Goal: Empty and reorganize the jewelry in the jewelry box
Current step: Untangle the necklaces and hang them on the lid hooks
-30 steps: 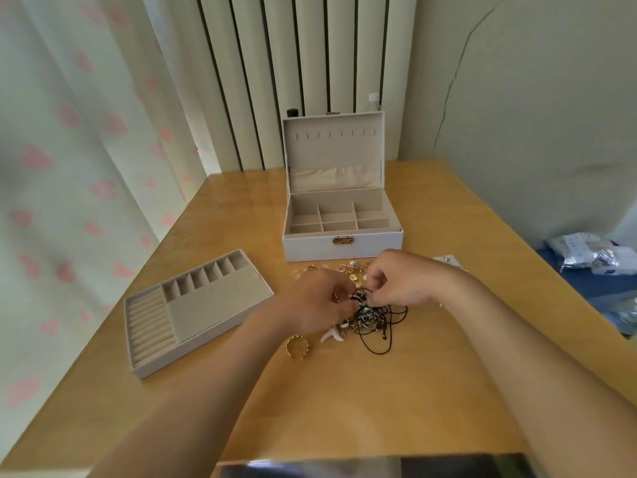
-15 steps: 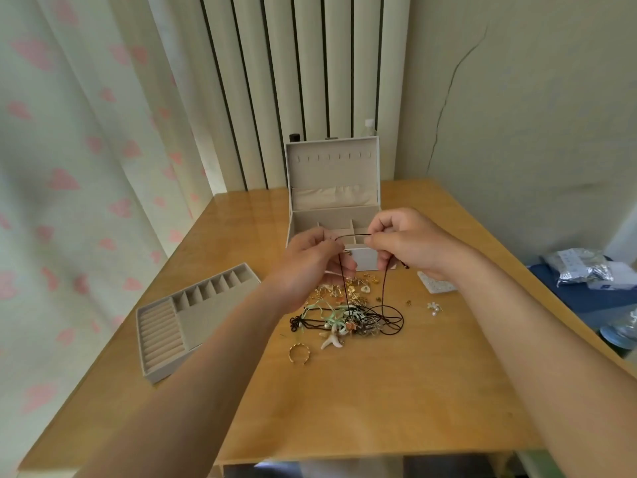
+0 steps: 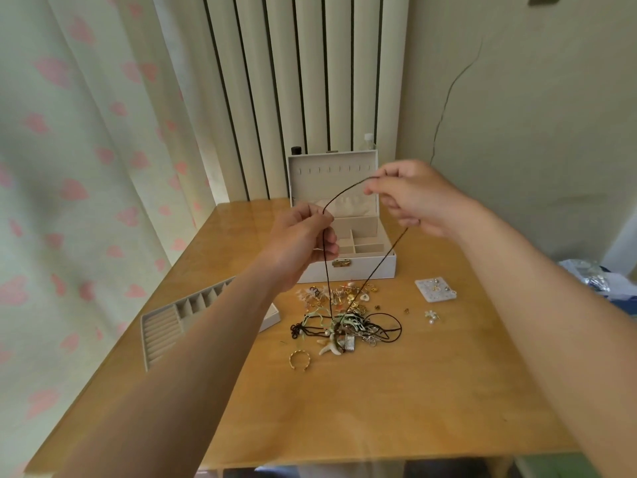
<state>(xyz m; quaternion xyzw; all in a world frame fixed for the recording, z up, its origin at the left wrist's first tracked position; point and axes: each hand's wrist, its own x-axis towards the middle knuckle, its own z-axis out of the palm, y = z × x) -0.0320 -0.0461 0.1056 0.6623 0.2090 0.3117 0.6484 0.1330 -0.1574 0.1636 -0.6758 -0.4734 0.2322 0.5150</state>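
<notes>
Jewelry box (image 3: 365,270): where do we have it?

– At the back of the table (image 3: 379,415), lid up, its compartments bare as far as we can see. We judge the emptying done, so we are now sorting.

Then let's take it left to right.

– Far left, the lift-out tray (image 3: 165,326) lies close to the table's left edge, its slots unfilled. Next comes our left hand (image 3: 296,246), fingers curled, pinching a black cord (image 3: 348,189) against the thumb. The cord arches across in front of the box to our right hand (image 3: 420,198), which pinches it between thumb and forefinger, the other fingers loosely bent. Both hands are raised above the table.

And below them?

– Two strands drop into the tangled pile (image 3: 344,322) just in front of the box, and the cord's lower end is buried there. A gold ring (image 3: 299,359) lies just on our side of the pile. An earring card (image 3: 435,289) sits apart to the right.

So what is our next move?

– We think it calls for a slow lift, with one hand teasing the snag loose so the pile doesn't drag along. The hooks in the lid look like the place for it afterwards.

Do we have room?

– Yes, the near half of the table is bare wood. Only the tray sits close to an edge.
</notes>
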